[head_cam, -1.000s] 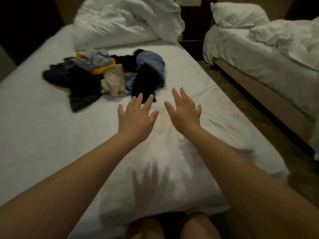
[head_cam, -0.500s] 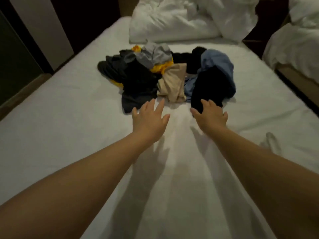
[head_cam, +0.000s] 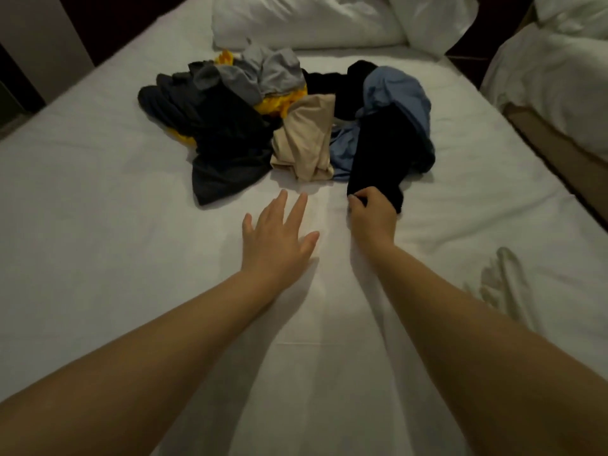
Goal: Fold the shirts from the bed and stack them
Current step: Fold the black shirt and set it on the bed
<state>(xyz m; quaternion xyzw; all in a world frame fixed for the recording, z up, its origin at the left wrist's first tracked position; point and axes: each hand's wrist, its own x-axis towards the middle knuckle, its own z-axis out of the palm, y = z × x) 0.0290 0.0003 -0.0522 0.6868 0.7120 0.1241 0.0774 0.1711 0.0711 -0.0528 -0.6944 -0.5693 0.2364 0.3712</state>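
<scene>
White bed (head_cam: pixel 98 232), second bed (head_cam: pixel 559 77) beside; right hand (head_cam: pixel 373 217) pinches black shirt (head_cam: pixel 381 153), left hand (head_cam: pixel 274 238) spread.

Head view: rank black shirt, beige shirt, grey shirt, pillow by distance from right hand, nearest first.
1. black shirt, gripped by the right hand
2. beige shirt, left of it
3. grey shirt, farther back left
4. pillow, farthest back

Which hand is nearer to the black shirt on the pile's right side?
Right. The right hand grips the near edge of the black shirt; the left hand is open over the sheet, apart from that shirt, to its left.
</scene>
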